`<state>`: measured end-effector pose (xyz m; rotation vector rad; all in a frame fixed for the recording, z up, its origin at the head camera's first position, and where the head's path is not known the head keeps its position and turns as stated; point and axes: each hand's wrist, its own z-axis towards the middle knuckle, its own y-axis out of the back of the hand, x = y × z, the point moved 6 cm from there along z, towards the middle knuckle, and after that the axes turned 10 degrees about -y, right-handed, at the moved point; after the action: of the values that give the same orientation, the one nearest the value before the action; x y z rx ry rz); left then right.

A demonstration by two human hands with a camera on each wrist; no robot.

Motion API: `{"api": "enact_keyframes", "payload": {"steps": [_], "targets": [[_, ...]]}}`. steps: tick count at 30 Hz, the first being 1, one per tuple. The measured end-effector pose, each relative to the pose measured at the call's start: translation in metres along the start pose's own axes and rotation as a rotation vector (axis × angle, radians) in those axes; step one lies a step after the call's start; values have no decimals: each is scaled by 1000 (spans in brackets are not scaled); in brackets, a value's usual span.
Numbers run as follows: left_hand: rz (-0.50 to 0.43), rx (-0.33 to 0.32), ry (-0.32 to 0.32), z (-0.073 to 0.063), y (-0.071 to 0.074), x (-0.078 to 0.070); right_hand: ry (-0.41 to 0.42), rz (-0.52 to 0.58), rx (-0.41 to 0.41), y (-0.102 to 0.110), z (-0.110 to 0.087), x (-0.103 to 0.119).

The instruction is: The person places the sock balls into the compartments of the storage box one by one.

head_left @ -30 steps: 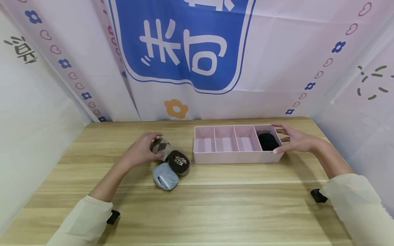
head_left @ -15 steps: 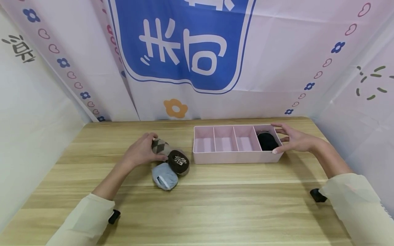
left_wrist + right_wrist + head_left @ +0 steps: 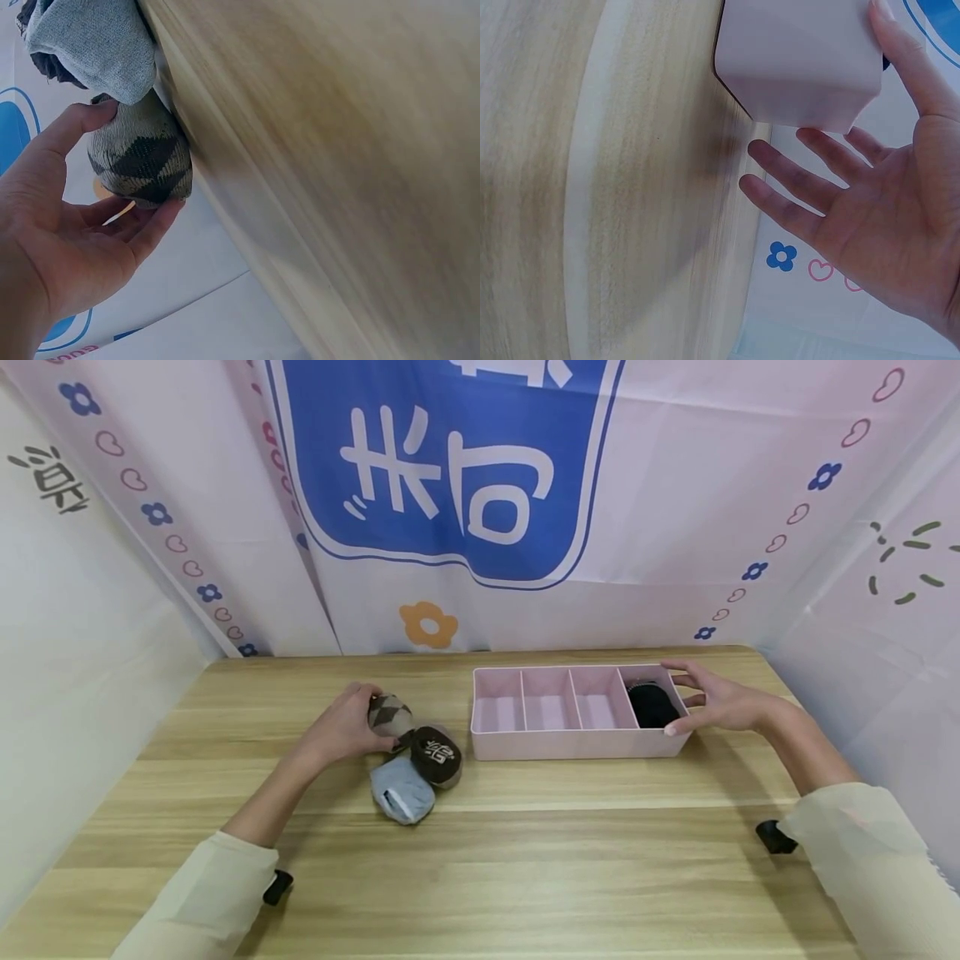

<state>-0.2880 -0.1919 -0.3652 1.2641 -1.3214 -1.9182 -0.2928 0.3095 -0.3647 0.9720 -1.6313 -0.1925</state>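
Centre-left in the head frame, the left hand (image 3: 343,725) clamped thumb and fingers on the patterned bundle (image 3: 391,715); centre-right, the right hand (image 3: 723,702), fingers apart, touched the pink box (image 3: 573,746), probably steadying it

Wood-grain table (image 3: 525,877), white backdrop (image 3: 675,527) w/ blue panel (image 3: 435,539) & white chars (image 3: 455,468), orange flower (image 3: 412,620) below, pink hearts (image 3: 856,432) nr edges

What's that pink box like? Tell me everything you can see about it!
The pink box is long, low and open-topped, with smooth, plastic-looking walls and a paler rim. Three thin dividers make four compartments in a row. A black bundle, maybe a rolled sock, lies in the rightmost one. The box sits upright on the wood-grain table, long side towards the person. The right hand touches its right end, thumb at the near corner.
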Motion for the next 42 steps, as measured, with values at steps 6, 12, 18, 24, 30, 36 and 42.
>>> {"api": "enact_keyframes", "payload": {"steps": [6,12,18,24,30,36,42], "targets": [[5,-2,2,0,-2,3,0,4,3,-1,0,-1],[-24,-8,-3,2,-2,5,-1,1,3,0,1,-1],[-52,-36,-56,3,0,8,-12,-6,4,0,1,-1],[-100,-66,-85,3,3,12,-17,-2,4,0,1,-2],[-164,-89,-102,1,8,9,-13,0,6,0,1,-1],[-220,-113,-108,2,10,3,-15,6,7,0,1,0],[-212,-140,-107,5,13,-5,-18,3,4,0,1,-1]]}}
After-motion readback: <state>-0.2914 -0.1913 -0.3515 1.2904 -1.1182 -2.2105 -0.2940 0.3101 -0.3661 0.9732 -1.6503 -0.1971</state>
